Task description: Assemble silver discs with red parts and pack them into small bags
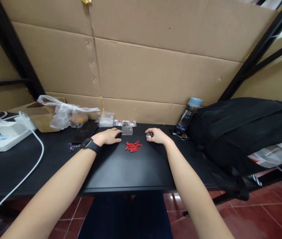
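Note:
My left hand (109, 136), with a dark watch on the wrist, rests on the black tabletop (131, 172). Its fingers are spread, and nothing shows in them. Just beyond its fingertips lies a small clear plastic bag (127, 130). Between my hands is a loose heap of red cord loops (133, 147). My right hand (157, 135) curls its thumb and fingers around a small shiny, silvery round thing (149, 135); its exact kind is unclear. Two small clear packets with a bit of red inside, a left packet (119, 123) and a right packet (131, 123), lie behind the bag.
A stack of clear bags (106, 120) sits at the back. On the left are a tied plastic bag (64, 114), a dark flat object (83, 133) and a white power strip (8, 137). A bottle (188, 114) and black backpack (240, 129) stand right. Cardboard (141, 73) walls the back.

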